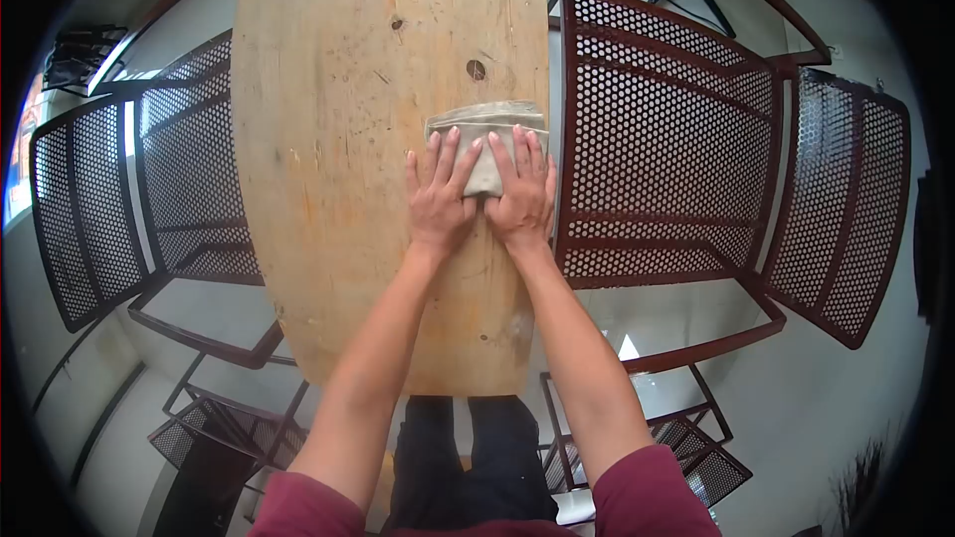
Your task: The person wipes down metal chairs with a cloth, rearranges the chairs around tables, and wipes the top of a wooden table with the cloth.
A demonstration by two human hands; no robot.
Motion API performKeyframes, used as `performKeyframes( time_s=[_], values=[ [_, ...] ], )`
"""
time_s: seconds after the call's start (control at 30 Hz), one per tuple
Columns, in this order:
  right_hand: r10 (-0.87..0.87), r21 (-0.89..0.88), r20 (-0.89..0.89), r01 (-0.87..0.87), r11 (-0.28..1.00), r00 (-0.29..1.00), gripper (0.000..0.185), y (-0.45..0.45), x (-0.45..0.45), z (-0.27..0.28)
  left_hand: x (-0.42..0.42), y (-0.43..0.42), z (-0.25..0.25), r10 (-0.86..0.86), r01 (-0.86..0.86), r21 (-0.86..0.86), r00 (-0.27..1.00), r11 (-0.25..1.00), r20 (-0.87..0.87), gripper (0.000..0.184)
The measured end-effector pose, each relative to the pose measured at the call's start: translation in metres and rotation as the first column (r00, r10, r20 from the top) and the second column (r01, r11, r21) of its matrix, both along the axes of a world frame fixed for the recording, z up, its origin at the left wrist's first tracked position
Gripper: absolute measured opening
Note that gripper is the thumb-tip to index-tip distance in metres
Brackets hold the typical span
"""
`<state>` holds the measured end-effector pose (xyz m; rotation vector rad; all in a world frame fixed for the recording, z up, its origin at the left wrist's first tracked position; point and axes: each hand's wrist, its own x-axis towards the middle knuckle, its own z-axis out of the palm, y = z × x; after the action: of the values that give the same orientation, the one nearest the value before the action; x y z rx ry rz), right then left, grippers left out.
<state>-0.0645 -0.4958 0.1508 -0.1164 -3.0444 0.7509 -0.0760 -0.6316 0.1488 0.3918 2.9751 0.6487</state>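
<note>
A folded beige cloth (484, 175) lies flat on the wooden table (338, 149), close to the table's right edge. My left hand (440, 204) rests palm down on the cloth's left side, with its fingers stretched out and spread. On the right side of the cloth, my right hand (521, 201) is also flat, fingers extended forward and the outer ones near the table edge. Both thumbs come close together at the cloth's near edge. Several folded layers show beyond the fingertips. Neither hand is wrapped around anything.
A dark red perforated metal chair (667, 129) stands against the table's right side. Another perforated chair (189, 159) is on the left. Dark knots (476, 70) mark the tabletop. More metal chairs (234, 428) stand lower down, on both sides of my legs.
</note>
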Motion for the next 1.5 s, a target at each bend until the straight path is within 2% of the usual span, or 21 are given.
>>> performKeyframes(
  time_s=[0.13, 0.23, 0.47, 0.67, 0.77, 1.17, 1.3, 1.33, 1.5],
  values=[
    [-0.024, 0.006, 0.024, 0.024, 1.000, 0.999, 0.069, 0.000, 0.000, -0.004, -0.001, 0.001, -0.002, 0.027, -0.029, 0.054, 0.998, 0.998, 0.049, 0.063],
    [-0.023, -0.007, 0.019, 0.023, 1.000, 1.000, 0.069, 0.001, -0.002, -0.004, -0.001, 0.001, -0.005, 0.026, -0.026, -0.010, 0.999, 1.000, 0.019, 0.060],
    [-0.023, 0.007, 0.024, 0.023, 1.000, 0.999, 0.070, 0.002, 0.000, -0.008, 0.000, 0.001, -0.009, 0.029, -0.029, -0.010, 0.999, 1.000, 0.019, 0.063],
    [-0.003, 0.068, 0.050, -0.001, 0.998, 0.999, 0.073, 0.001, 0.000, -0.006, 0.001, 0.000, -0.011, 0.008, -0.008, -0.077, 1.000, 0.997, -0.002, 0.065],
    [-0.006, 0.058, 0.002, 0.005, 0.998, 1.000, 0.073, 0.000, 0.001, -0.011, 0.001, 0.002, -0.007, 0.037, -0.038, 0.023, 0.999, 0.999, 0.026, 0.063],
    [0.029, 0.021, -0.140, -0.026, 0.999, 0.990, 0.065, 0.000, 0.009, -0.013, 0.005, 0.002, -0.006, -0.002, 0.011, 0.095, 0.996, 0.995, -0.092, 0.062],
    [0.018, 0.012, -0.093, -0.017, 1.000, 0.996, 0.070, 0.000, 0.044, -0.008, 0.038, -0.001, -0.007, -0.025, 0.034, 0.117, 0.997, 0.993, -0.070, 0.062],
    [0.020, 0.015, -0.089, -0.019, 1.000, 0.996, 0.071, 0.000, 0.055, -0.009, 0.052, 0.000, -0.009, -0.031, 0.038, 0.119, 0.998, 0.992, -0.063, 0.068],
    [0.004, 0.011, -0.034, -0.004, 1.000, 0.999, 0.074, -0.006, 0.122, -0.006, 0.119, -0.001, -0.003, 0.005, -0.005, 0.138, 1.000, 0.990, 0.004, 0.072]
  ],
)
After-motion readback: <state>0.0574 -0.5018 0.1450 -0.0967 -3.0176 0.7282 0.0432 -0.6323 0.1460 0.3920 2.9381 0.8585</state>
